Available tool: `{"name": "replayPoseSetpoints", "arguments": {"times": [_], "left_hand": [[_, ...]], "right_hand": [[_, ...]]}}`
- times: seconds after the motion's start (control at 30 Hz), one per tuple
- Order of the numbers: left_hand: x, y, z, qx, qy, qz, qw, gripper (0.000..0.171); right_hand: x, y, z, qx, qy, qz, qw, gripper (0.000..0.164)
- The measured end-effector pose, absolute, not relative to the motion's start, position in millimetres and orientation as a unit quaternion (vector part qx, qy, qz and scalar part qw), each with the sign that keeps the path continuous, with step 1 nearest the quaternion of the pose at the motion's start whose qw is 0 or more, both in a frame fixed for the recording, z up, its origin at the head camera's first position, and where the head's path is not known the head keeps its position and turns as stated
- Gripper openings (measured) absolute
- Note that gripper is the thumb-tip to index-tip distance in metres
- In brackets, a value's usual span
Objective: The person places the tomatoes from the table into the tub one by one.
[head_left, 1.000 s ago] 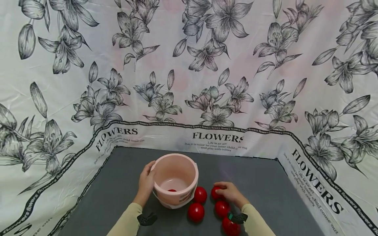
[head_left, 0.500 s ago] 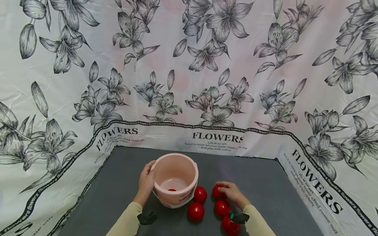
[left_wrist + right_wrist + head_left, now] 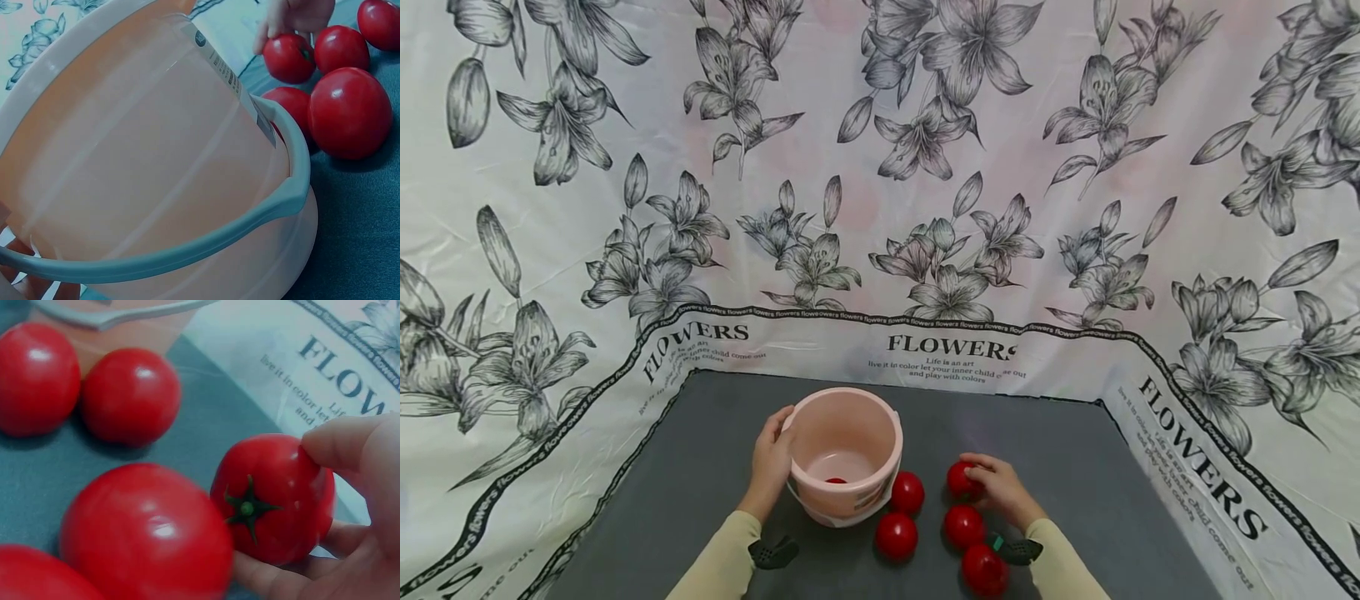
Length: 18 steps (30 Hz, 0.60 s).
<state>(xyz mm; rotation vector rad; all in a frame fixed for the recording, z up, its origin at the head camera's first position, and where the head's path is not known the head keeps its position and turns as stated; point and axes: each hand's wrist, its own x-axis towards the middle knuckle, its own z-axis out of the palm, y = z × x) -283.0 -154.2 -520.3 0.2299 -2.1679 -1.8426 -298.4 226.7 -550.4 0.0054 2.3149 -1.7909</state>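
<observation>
My left hand (image 3: 771,467) grips the left rim of a pink bucket (image 3: 846,433), which tilts toward me. A bit of red shows at the bottom of the bucket's inside. My right hand (image 3: 1006,490) holds a red tomato (image 3: 275,497) between thumb and fingers; its green star-shaped stem end faces the right wrist camera. Just in front of that hand sits another tomato (image 3: 964,527), with one more tomato (image 3: 985,571) nearer me. Beside the bucket's right side lie two others, a far tomato (image 3: 907,492) and a near tomato (image 3: 897,536).
A dark grey cloth (image 3: 700,500) covers the table. Behind and along both sides stands a white curtain (image 3: 820,350) printed with black lilies and lettering. The bucket's pale handle (image 3: 187,253) hangs down on its near side.
My right hand has shifted slightly right and away from me, and the tomato in its fingers has moved with it. The left hand and bucket stay in place.
</observation>
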Motion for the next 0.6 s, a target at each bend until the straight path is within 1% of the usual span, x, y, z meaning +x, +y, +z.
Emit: {"name": "replayPoseSetpoints", "arguments": {"times": [0.1, 0.2, 0.43, 0.6], "left_hand": [[-283.7, -154.0, -519.8, 0.078, -0.751, -0.64, 0.146, 0.042], [-284.0, -153.4, -519.1, 0.076, -0.75, -0.641, 0.145, 0.042], [-285.4, -153.6, -518.7, 0.077, -0.748, -0.643, 0.143, 0.042], [-284.2, -154.7, -518.9, 0.078, -0.75, -0.642, 0.139, 0.042]], "right_hand": [[-299.2, 229.0, -536.6, 0.017, 0.783, -0.615, 0.091, 0.041], [-300.7, 233.4, -517.5, 0.013, 0.781, -0.618, 0.085, 0.041], [-304.6, 236.5, -460.0, -0.029, 0.793, -0.602, 0.087, 0.045], [-305.5, 229.1, -425.9, -0.052, 0.794, -0.599, 0.093, 0.046]]}}
